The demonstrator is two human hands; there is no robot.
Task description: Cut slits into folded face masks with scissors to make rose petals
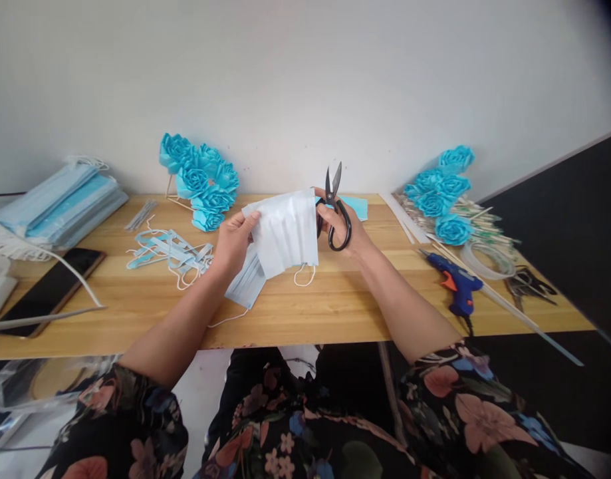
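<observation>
My left hand (237, 241) pinches the left edge of a white pleated face mask (286, 233), held up over the table. One ear loop dangles from the mask's lower right corner. At the mask's right edge is my right hand (341, 223), with black-handled scissors (331, 199) in it; the blades point up and stand apart. The fingers of this hand also reach the mask's upper right edge. Under the raised mask, another pale blue mask (248, 283) lies on the table, partly hidden. Behind my right hand lies a bright blue piece (356, 207).
Cut mask strips and loops (173, 254) lie left of my hands. Further left are stacked masks (60, 206) and a phone (50, 293). Blue flowers (200, 179) stand at the wall; more flowers (442, 193), a blue glue gun (455, 279) and other scissors (527, 286) are right.
</observation>
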